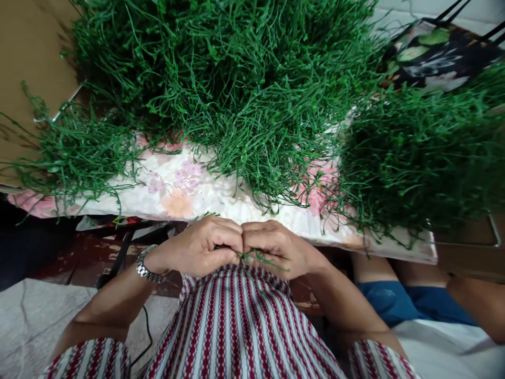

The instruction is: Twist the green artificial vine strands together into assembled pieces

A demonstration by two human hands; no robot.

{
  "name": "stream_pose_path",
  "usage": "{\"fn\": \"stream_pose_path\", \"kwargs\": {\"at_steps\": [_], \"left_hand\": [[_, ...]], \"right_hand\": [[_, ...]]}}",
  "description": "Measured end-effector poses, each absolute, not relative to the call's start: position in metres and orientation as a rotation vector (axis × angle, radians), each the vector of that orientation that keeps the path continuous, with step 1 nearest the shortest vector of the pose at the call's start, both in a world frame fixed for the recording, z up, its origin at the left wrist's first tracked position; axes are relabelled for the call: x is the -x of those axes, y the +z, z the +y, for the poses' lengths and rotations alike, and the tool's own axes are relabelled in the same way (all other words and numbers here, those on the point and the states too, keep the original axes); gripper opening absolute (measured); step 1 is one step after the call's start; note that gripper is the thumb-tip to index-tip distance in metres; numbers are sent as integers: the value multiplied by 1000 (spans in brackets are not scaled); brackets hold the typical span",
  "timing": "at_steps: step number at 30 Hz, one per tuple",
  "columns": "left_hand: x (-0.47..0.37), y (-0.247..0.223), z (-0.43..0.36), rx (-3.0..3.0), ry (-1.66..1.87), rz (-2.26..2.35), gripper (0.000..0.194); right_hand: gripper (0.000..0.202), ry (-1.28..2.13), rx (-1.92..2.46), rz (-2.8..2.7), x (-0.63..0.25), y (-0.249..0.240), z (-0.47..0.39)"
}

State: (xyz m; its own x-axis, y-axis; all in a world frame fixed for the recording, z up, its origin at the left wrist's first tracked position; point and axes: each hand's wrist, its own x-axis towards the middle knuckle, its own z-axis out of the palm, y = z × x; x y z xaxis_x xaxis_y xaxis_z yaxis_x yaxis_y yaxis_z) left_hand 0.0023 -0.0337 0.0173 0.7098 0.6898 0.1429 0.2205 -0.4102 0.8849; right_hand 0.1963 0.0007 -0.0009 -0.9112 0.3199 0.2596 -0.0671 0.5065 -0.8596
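A: Material and shape?
B: Thin, forked, plastic-looking green sprig; matching tangled heap on the floral tablecloth.
A: Pose?
B: Left hand and right hand meet at the knuckles by the tablecloth's edge, fingers curled, pinching the sprig between them.

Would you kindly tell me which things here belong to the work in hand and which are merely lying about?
Seemingly in use: green sprigs in left hand and right hand; large green heap; floral tablecloth.
Seemingly lying about: black floral bag; black cord.
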Motion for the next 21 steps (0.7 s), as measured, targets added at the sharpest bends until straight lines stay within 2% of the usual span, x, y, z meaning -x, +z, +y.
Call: {"fn": "stream_pose_path", "kwargs": {"at_steps": [8,14,21], "left_hand": [[18,12,-29,-1686,654,619,16],[19,9,-29,-1565,657,895,16],[-10,-4,-37,-1795,967,1166,16]], "right_hand": [[27,1830,27,-2156,-202,0,-1],[23,1548,548,-1845,-205,-10,5],[25,1795,751,-1485,-173,-32,-22]]}}
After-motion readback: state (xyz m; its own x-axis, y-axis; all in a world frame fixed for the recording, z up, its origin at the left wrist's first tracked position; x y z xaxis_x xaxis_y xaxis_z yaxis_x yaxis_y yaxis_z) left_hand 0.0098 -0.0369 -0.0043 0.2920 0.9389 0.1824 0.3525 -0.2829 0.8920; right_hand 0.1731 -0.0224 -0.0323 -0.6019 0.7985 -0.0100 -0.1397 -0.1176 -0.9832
